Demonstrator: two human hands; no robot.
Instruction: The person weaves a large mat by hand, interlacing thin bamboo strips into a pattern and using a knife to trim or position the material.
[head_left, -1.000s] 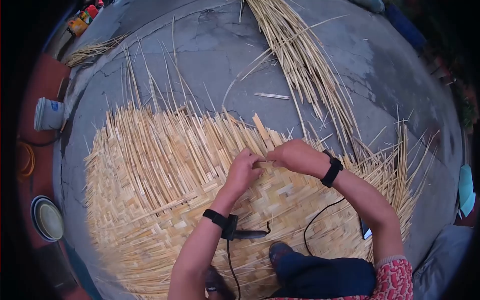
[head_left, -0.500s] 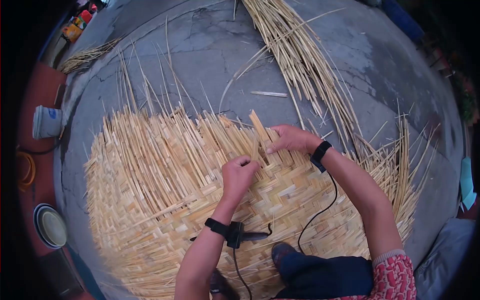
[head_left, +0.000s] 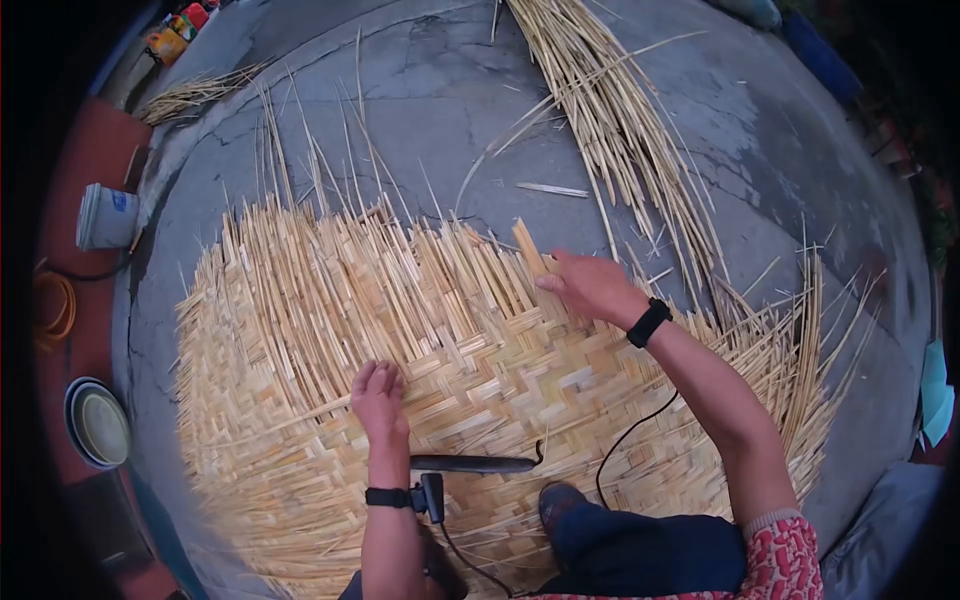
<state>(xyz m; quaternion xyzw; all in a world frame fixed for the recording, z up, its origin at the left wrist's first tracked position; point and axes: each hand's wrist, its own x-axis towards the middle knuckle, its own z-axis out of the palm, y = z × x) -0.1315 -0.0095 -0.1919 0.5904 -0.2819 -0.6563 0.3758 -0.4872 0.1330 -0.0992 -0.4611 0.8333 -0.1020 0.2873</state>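
A large mat [head_left: 560, 400] of pale split-cane or reed strips, woven in a herringbone pattern, lies beneath both hands. Its far part bristles with long loose strips [head_left: 330, 290]. At the far edge my right hand [head_left: 598, 288] pinches the end of a wider raised strip [head_left: 527, 243], thumb and finger together. My left hand [head_left: 380, 400] hovers over the mat's left-middle, near a crosswise strip; its fingers are loosely bent and no strip shows in them. Just right of the left wrist, a long dark flat tool [head_left: 475, 464] with a hooked tip rests on the mat.
A bundle of long stalks [head_left: 610, 120] lies on the cracked concrete ahead, with a smaller bundle [head_left: 195, 97] far left. Along the left stand a white bucket [head_left: 108, 217], an orange hose coil [head_left: 55, 310] and stacked basins [head_left: 100, 425]. My shoe [head_left: 560, 505] presses on the mat.
My left hand has let go of the strips beside the right hand and moved left and nearer to me. The right hand stays by the raised strip. The view has shifted slightly.
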